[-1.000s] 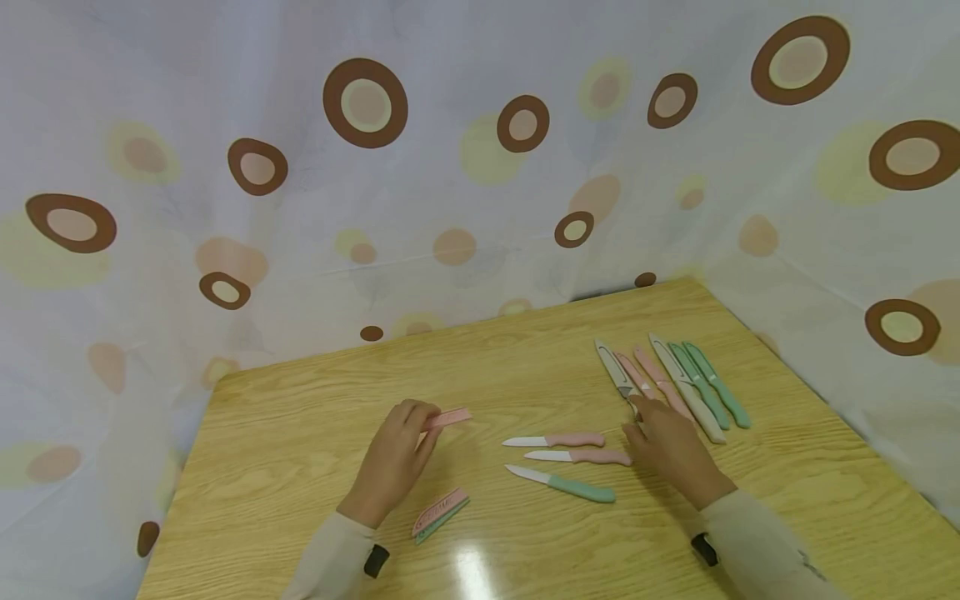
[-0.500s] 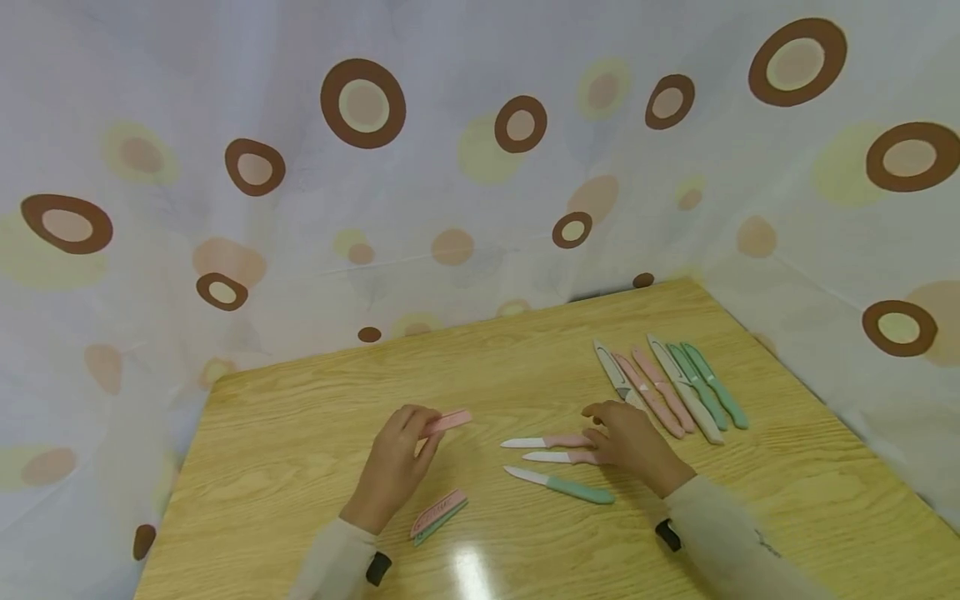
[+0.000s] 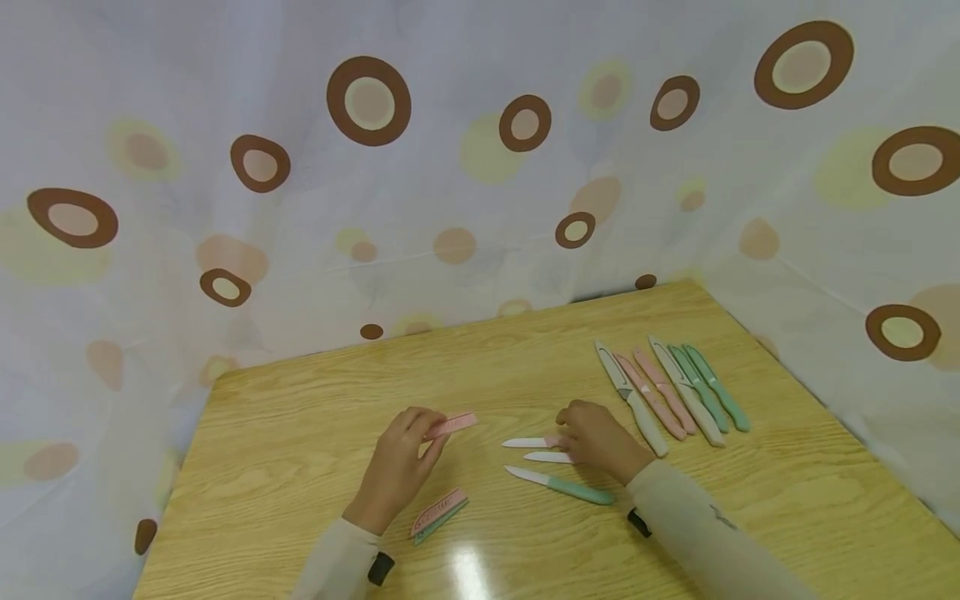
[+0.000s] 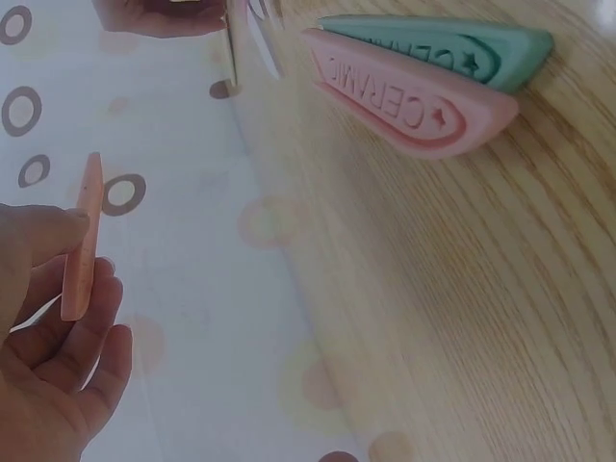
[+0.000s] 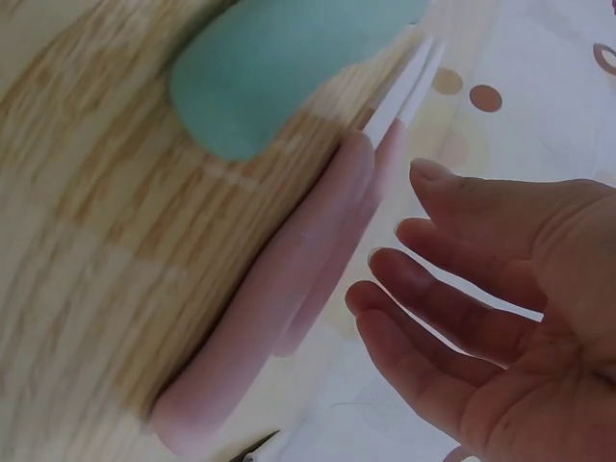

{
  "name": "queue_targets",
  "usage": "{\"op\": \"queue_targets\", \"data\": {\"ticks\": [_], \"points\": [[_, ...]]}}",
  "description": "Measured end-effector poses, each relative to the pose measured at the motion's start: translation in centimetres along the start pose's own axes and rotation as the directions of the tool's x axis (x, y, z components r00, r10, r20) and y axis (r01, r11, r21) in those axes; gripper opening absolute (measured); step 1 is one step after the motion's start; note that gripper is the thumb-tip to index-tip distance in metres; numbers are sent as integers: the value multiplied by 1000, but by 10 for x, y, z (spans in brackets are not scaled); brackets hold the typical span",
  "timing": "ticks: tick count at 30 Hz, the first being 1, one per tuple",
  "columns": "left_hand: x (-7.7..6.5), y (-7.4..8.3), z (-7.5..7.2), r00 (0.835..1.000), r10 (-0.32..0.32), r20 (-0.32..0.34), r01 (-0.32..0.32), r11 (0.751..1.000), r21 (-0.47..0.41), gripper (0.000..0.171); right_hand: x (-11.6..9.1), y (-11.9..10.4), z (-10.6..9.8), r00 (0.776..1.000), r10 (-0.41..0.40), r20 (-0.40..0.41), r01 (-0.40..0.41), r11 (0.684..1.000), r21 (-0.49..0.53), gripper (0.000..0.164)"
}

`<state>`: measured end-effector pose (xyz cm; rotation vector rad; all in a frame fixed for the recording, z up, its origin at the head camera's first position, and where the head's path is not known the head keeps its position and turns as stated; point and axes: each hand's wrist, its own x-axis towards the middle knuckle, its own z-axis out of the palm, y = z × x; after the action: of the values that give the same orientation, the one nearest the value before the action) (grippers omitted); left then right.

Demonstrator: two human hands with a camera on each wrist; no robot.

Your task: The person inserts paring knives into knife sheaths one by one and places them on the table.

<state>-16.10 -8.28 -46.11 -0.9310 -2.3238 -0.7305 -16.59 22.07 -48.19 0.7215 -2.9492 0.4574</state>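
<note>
Between the thumb and fingers of my left hand (image 3: 396,462) is a pink blade sheath (image 4: 85,252), raised over the table. Below it lie two more sheaths, a pink one (image 4: 414,101) marked CERAMIC and a green one (image 4: 515,53), overlapping. My right hand (image 3: 606,446) hovers over two pink-handled paring knives with bare white blades (image 3: 522,443). In the right wrist view its fingers are loosely bent and apart from the pink handle (image 5: 269,289), holding nothing. The head view hides most of both pink handles behind this hand. Nearer me lies a green-handled paring knife (image 3: 579,489), also unsheathed.
At the right of the wooden table (image 3: 322,417), several sheathed knives lie side by side: white (image 3: 647,421), pink (image 3: 660,408) and green (image 3: 720,392) ones. A patterned curtain (image 3: 420,183) hangs along the back and right edges.
My right hand has moved left from the white knife in the row to above the two pink knives. My left hand keeps its hold on the pink sheath, nearly still.
</note>
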Motion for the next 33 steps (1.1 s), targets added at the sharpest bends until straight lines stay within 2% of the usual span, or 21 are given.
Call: {"op": "queue_targets", "data": {"ticks": [4, 9, 14, 22, 26, 33], "points": [[-2, 0, 1, 1000, 0, 3, 0, 1000, -15, 23, 3, 3, 8, 1000, -15, 11, 15, 999, -32, 9], [-2, 0, 1, 1000, -6, 23, 7, 1000, -23, 23, 6, 5, 14, 998, -67, -14, 65, 994, -82, 26], [-2, 1, 1, 999, -25, 47, 25, 1000, -11, 22, 7, 5, 15, 995, -95, -19, 92, 989, -120, 26], [-1, 0, 3, 998, -19, 67, 20, 1000, -20, 22, 7, 4, 19, 996, -84, -32, 78, 984, -159, 27], [0, 0, 4, 998, -11, 63, 12, 1000, -28, 22, 4, 1, 20, 997, -65, -33, 59, 988, -143, 23], [0, 0, 6, 998, -3, 55, 5, 999, -33, 23, 0, -5, 19, 998, -47, -36, 39, 982, -184, 18]]}}
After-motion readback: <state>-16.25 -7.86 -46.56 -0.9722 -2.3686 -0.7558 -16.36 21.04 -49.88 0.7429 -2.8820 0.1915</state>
